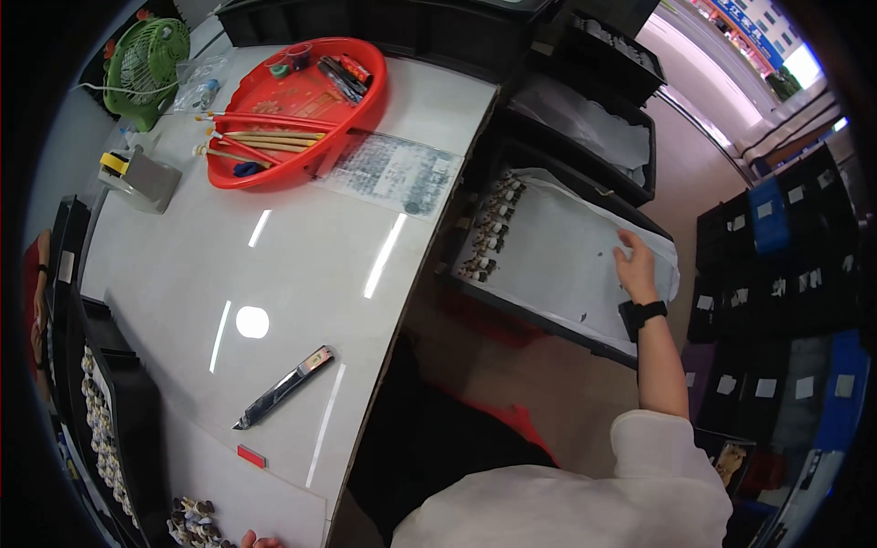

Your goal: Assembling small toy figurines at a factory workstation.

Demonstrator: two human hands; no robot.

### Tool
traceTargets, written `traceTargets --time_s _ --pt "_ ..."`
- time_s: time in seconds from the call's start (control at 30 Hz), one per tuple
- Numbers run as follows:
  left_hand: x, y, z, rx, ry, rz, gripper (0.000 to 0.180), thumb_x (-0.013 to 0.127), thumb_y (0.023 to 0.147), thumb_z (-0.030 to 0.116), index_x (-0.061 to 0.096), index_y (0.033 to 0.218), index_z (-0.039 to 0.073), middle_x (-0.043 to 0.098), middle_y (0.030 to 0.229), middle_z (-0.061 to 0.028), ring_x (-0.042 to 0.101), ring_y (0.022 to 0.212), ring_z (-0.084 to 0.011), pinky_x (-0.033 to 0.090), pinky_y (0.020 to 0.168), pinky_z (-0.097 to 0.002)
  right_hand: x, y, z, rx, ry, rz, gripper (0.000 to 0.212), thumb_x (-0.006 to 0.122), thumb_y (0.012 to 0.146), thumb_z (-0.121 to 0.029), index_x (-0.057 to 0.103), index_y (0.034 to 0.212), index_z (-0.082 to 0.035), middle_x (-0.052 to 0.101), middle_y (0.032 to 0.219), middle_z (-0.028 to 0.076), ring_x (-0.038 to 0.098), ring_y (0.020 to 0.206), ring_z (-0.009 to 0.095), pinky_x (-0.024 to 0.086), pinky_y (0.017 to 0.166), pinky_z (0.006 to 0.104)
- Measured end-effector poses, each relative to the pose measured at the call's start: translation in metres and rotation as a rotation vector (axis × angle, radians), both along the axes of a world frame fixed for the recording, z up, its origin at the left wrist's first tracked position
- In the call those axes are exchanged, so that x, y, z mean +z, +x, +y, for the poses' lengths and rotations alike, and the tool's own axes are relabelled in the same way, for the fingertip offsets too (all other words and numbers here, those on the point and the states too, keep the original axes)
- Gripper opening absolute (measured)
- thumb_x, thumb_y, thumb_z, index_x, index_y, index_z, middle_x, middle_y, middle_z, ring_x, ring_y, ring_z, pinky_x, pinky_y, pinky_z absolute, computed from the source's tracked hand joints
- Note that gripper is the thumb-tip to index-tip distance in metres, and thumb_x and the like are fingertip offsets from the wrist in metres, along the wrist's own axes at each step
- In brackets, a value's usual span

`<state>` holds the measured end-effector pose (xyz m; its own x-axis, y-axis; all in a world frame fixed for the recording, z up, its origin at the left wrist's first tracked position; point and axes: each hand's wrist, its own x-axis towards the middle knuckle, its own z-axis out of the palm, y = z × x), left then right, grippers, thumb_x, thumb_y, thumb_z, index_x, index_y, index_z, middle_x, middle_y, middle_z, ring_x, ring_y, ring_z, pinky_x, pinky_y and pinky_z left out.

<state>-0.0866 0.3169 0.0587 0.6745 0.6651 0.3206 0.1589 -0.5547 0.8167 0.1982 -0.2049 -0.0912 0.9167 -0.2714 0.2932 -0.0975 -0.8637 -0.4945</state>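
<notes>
My right hand [637,274] reaches over the right part of a black tray [548,321] lined with white paper [557,242]. Its fingers are apart, and nothing shows between them. A dark band circles that wrist. Small painted figurines [493,228] stand in a row along the tray's left side, with a few dark specks on the paper. At the lower edge only some fingertips of my left hand [261,541] show, beside a cluster of figurines [192,522] on the table; the rest is cut off. A utility knife [285,387] and a small red block [251,456] lie farther up.
A red basin [375,78] with brushes and pens stands on the white table [301,265], near a tape dispenser [142,178] and a green fan [142,68]. More figurines fill a black crate [137,429] at left. Stacked black bins [776,274] line the right.
</notes>
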Motion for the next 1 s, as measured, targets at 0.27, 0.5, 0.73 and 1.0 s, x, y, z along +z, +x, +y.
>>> traceTargets --time_s 0.27,0.5,0.73,1.0 --pt "-0.01 0.001 -0.001 -0.063 0.201 -0.057 0.011 0.056 0.08 -0.003 0.057 0.09 -0.008 0.052 0.105 -0.0184 0.053 0.076 -0.021 0.047 0.062 -0.0286 -0.041 -0.178 -0.134 -0.823 0.903 0.455 0.086 0.065 0.066 -0.055 0.038 0.121 0.004 0.044 0.116 0.023 0.045 0.107 0.028 0.039 0.085 0.0404" --pt "-0.013 -0.008 0.005 -0.11 0.169 -0.066 0.013 0.058 0.079 -0.006 0.057 0.092 -0.008 0.051 0.106 -0.0168 0.052 0.073 -0.0182 0.046 0.061 -0.0258 -0.01 -0.174 -0.134 -0.557 0.972 0.636 0.031 0.07 0.071 -0.029 0.049 0.078 -0.007 0.04 0.049 -0.001 0.034 0.034 0.011 0.038 0.04 0.0318" --pt "-0.015 -0.01 0.006 -0.109 0.098 -0.119 0.014 0.057 0.079 -0.007 0.056 0.093 -0.009 0.052 0.106 -0.017 0.053 0.074 -0.018 0.046 0.061 -0.0254 0.084 -0.067 -0.028 -0.28 1.14 -0.024 0.033 0.057 0.082 -0.021 0.048 0.109 -0.005 0.055 0.1 0.005 0.052 0.093 0.016 0.039 0.077 0.0292" --pt "-0.009 -0.011 0.008 -0.106 0.074 -0.088 0.014 0.057 0.079 -0.006 0.056 0.093 -0.009 0.053 0.105 -0.0177 0.053 0.076 -0.0188 0.047 0.062 -0.0262 0.035 0.112 0.168 0.344 0.437 -0.009 0.037 0.061 0.074 -0.021 0.055 0.099 0.005 0.058 0.094 0.018 0.054 0.092 0.027 0.041 0.082 0.0314"
